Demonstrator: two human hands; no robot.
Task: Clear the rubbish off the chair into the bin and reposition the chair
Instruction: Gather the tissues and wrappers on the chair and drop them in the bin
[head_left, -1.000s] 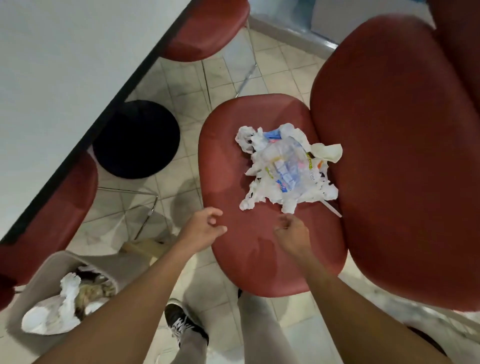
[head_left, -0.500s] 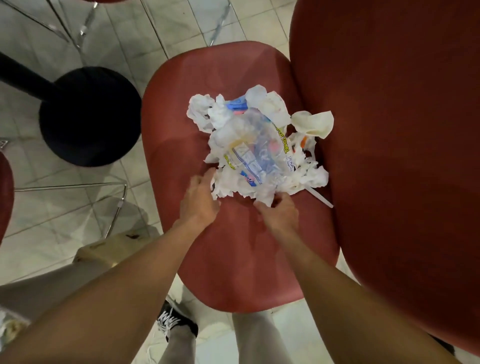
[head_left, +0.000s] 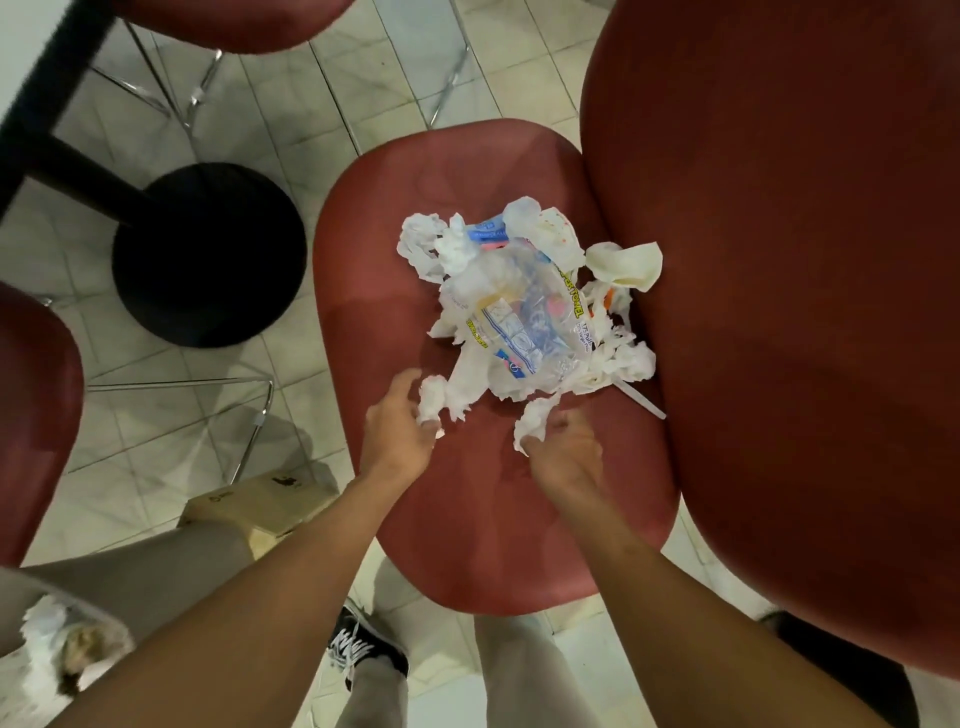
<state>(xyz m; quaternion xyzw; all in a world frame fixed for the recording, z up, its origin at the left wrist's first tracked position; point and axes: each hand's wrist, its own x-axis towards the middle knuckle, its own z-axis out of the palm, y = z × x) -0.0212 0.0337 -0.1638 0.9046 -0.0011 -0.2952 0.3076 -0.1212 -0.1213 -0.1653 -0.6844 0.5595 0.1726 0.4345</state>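
A heap of rubbish, crumpled white tissues around a clear printed plastic wrapper, lies on the red chair seat against the red backrest. My left hand grips a wad of tissue at the heap's near left edge. My right hand pinches a tissue strip at the near right edge. A grey bin with tissue and scraps inside shows at the bottom left, partly cut off by the frame.
A black round table base and post stand on the tiled floor to the left. Other red chairs with chrome legs are at the left and top. A small wooden box sits by my left leg.
Both hands reached forward from the seat's front to the heap and have closed on tissues at its near edge. The camera view shifted and pulled back slightly.
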